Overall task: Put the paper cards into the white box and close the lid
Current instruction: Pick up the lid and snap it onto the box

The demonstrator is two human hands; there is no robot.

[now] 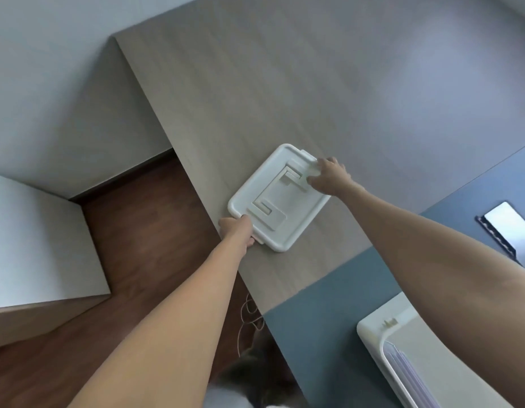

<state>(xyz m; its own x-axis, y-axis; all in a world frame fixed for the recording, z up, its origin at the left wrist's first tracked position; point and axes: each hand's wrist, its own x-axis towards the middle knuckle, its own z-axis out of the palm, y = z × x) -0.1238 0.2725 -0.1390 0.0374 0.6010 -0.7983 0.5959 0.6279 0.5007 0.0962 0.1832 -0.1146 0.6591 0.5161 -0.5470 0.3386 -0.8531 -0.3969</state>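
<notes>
1. Lying flat on the pale wood-grain worktop point(285, 83), near its left edge: white rectangular plastic lid point(277, 198).
2. Left hand point(237, 229): fingers curled on the lid's near tab.
3. Right hand point(329, 176): fingers spread, gripping the far tab.
4. White open plastic box point(373, 328), lower right, holds paper cards point(408, 375).

A home room: wood-grain desk point(255, 83), dark plank floor point(143, 231), plain walls point(64, 83).

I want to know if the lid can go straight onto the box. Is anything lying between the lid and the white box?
Nothing visible does. The lid lies on the wooden tabletop, with the left hand and right hand on its ends. The white box sits at the lower right on the blue surface, and the stretch between them is bare.
</notes>
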